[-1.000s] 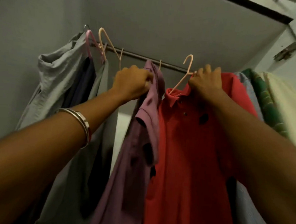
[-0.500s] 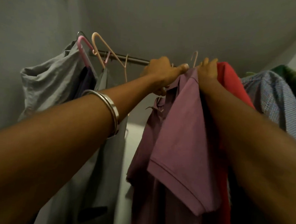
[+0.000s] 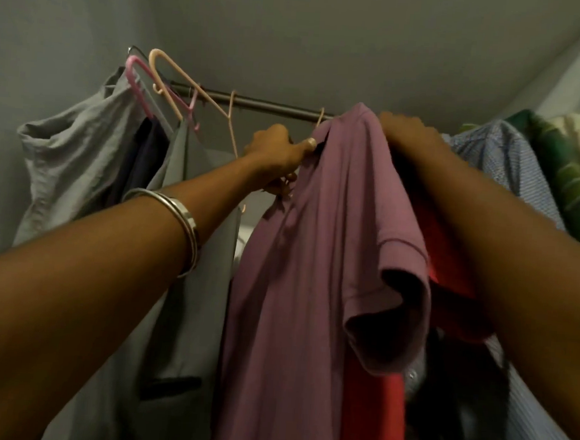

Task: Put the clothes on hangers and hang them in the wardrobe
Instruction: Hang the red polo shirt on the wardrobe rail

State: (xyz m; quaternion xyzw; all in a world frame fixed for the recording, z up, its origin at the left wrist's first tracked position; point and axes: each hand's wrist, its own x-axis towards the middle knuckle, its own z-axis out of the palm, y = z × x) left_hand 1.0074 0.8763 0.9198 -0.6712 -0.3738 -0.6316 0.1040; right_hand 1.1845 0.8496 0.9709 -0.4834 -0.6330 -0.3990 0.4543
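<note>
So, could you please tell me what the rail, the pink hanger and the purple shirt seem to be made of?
Rail: likely metal, a thin grey tube with a dull sheen.
Pink hanger: probably plastic, smooth, evenly coloured, moulded hook.
Purple shirt: soft matte knit, possibly cotton, with a ribbed sleeve cuff.

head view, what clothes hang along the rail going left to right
grey shirt → purple polo → red shirt → blue checked shirt → green striped garment

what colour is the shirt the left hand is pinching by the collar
Purple, a dusty mauve; the shirt shows best in the head view, pinched by the left hand.
</note>
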